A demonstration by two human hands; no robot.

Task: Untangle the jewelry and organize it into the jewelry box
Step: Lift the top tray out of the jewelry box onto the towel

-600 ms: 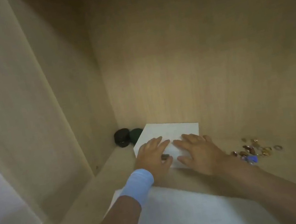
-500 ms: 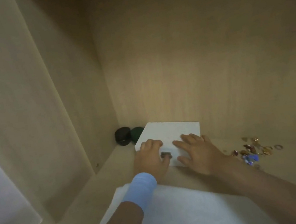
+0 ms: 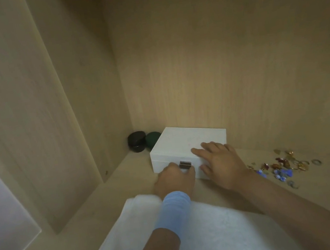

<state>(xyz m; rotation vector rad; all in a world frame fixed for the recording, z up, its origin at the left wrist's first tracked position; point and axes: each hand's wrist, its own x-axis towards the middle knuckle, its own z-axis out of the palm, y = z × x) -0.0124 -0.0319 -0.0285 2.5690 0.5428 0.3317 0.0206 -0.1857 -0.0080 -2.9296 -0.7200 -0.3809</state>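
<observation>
Sliding off the lid [image 3: 188, 138], the left grip [image 3: 174, 180] now curls round the clasp [image 3: 185, 165] fronting the jewelry box [image 3: 162, 164]. Right grip [image 3: 222, 163] rests flat, fingers spread, on top; loose jewelry [image 3: 283, 165] lies rightward on the shelf [image 3: 127, 195].

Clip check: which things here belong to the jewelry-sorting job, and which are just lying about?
Job: white jewelry box, closed; its metal clasp, pinched by the left hand; right hand flat on top; loose jewelry pile on the shelf to its right.
Lying about: black jar and green jar in the back corner; white cloth in front, perhaps a work mat.
</observation>
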